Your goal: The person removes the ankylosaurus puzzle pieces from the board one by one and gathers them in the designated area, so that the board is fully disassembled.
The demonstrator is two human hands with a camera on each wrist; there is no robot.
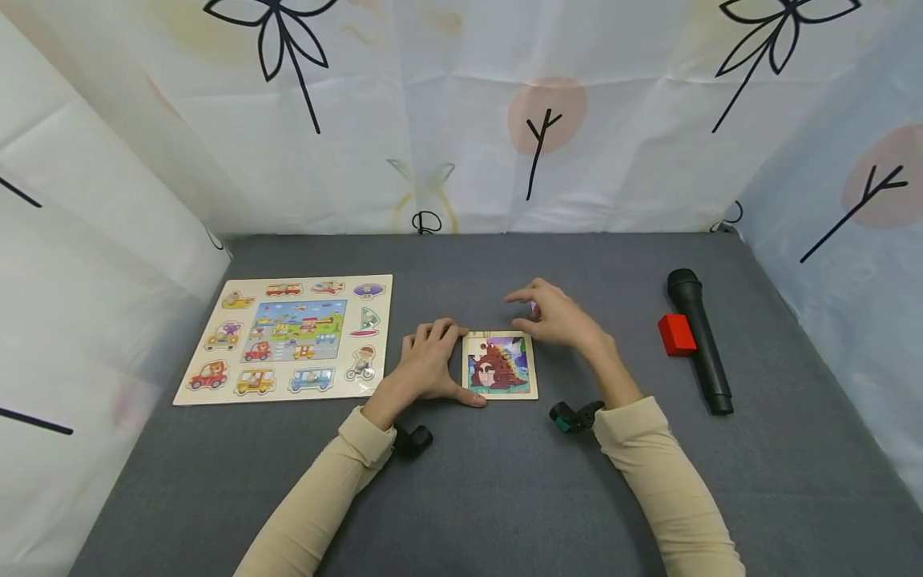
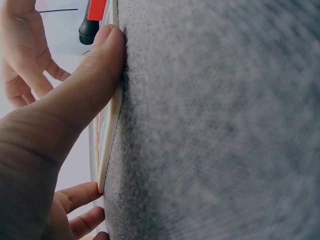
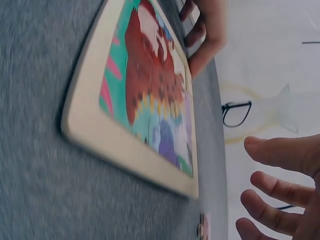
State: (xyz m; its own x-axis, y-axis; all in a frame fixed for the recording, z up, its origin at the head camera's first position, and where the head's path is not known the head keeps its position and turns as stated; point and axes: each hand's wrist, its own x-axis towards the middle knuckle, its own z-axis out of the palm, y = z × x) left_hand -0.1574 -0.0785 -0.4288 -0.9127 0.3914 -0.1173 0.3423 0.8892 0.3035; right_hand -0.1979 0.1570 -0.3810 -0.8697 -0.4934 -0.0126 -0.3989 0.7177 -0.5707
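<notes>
A small square dinosaur puzzle in a pale wooden frame lies flat on the grey cloth table. My left hand holds its left side, with the thumb pressed along the near edge and curled fingers at the far left corner. My right hand hovers just beyond the puzzle's far right corner, fingers relaxed and spread, holding nothing. A tiny pink piece lies on the cloth under those fingers. The puzzle's picture looks filled in.
A large vehicle peg puzzle board lies to the left. A black microphone with a red block beside it lies to the right. Printed cloth walls enclose the table on three sides.
</notes>
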